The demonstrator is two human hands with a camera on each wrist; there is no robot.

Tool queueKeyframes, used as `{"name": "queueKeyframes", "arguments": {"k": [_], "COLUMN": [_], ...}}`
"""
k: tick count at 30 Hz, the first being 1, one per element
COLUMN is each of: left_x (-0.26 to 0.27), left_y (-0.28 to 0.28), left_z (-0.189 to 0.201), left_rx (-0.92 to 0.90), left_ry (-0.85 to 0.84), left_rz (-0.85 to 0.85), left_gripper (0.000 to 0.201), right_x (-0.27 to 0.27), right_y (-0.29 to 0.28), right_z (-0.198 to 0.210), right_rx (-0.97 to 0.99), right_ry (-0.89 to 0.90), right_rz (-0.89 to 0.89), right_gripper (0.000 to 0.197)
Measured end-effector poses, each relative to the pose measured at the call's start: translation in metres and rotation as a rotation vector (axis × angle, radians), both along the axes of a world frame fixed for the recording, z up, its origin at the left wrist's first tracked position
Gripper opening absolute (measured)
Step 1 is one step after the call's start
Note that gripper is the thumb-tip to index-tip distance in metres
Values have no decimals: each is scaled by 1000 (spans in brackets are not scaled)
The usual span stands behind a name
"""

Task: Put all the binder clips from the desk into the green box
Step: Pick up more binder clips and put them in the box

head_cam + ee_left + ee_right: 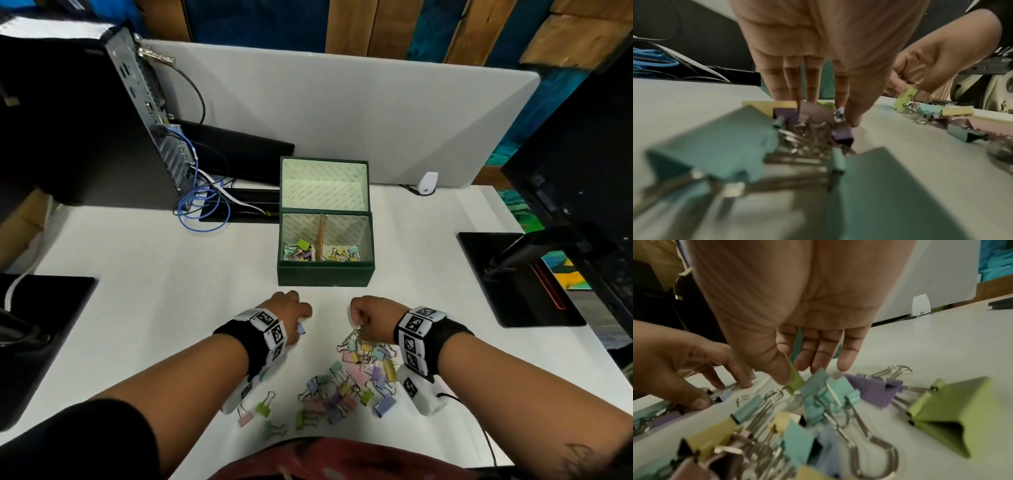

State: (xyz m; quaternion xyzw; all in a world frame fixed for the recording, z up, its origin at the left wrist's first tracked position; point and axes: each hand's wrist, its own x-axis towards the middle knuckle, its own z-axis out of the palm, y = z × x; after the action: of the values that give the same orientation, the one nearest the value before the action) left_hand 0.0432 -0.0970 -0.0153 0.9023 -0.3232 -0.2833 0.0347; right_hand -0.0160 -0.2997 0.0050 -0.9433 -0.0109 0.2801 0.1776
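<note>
The green box stands open mid-desk, and coloured binder clips lie in both its compartments. A pile of pastel binder clips lies on the white desk near me. My left hand reaches down just in front of the box. In the left wrist view its fingers and thumb close over a small cluster with a purple clip. My right hand pinches a green clip between thumb and forefinger. Several tangled clips hang below it at the pile's far edge.
Loose clips lie left of the pile. A computer tower with a blue cable stands at the back left. A monitor base sits to the right and another black base to the left. A grey divider stands behind the box.
</note>
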Motion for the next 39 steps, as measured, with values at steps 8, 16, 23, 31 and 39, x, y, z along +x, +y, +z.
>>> {"name": "queueKeyframes", "arguments": {"k": [8, 16, 23, 31, 39], "left_x": [-3, 6, 35, 45, 20], "left_y": [-9, -17, -55, -53, 44], "left_z": [0, 17, 75, 79, 47], "left_rx": [-39, -224, -734, -790, -530], "left_ry": [1, 112, 146, 206, 156], "left_rz": [-34, 64, 485, 566, 625], "left_gripper": [18, 34, 14, 25, 17], "right_x": [-5, -5, -6, -6, 45], "right_y": [-20, -31, -46, -43, 4], "right_z": [18, 32, 39, 46, 66], "right_rx": [147, 563, 704, 688, 734], "right_ry": [-111, -137, -121, -102, -91], "right_rz": [-282, -646, -840, -826, -630], "right_gripper": [21, 21, 19, 23, 10]}}
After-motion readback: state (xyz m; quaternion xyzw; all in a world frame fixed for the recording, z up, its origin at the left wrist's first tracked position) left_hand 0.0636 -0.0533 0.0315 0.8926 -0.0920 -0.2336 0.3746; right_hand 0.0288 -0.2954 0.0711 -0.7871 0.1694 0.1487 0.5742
